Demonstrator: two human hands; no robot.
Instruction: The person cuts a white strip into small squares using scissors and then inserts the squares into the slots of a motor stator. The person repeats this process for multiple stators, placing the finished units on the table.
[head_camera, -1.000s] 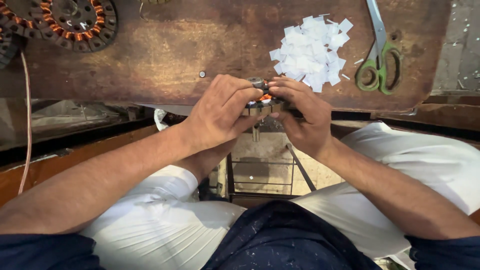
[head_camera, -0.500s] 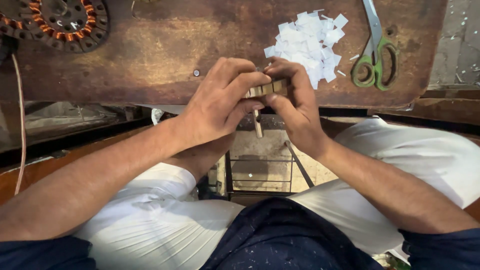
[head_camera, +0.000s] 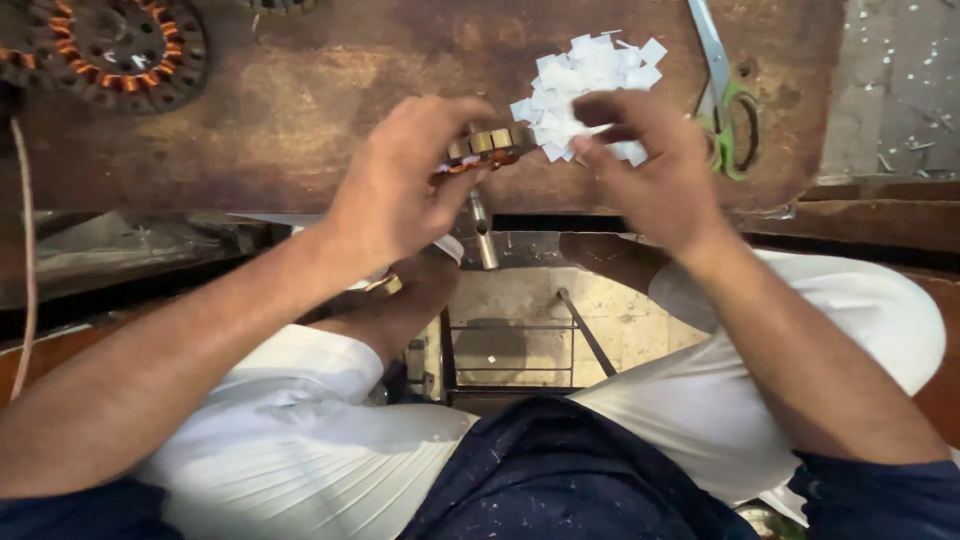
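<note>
While the left hand (head_camera: 400, 190) is clamping a small wound stator (head_camera: 482, 150) (shaft pointing down), the right hand (head_camera: 655, 170) is hovering half-curled over white paper squares (head_camera: 590, 75).

- The left hand (head_camera: 400, 195) covers most of the small stator (head_camera: 482, 150), so only its top rim and a bit of copper show.
- The right hand (head_camera: 655, 175) is motion-blurred; can't tell if its fingertips pinch anything.
- It also hides the lower right part of the paper pile (head_camera: 585, 85).
- Scissors (head_camera: 722, 95): blade tips cut off by the top edge.
- Big stator (head_camera: 110, 50) at top left is cropped by the frame, and another one at the top edge is barely a sliver.
- The metal shaft (head_camera: 484, 235) under the small stator: its upper end is lost behind the fingers.
</note>
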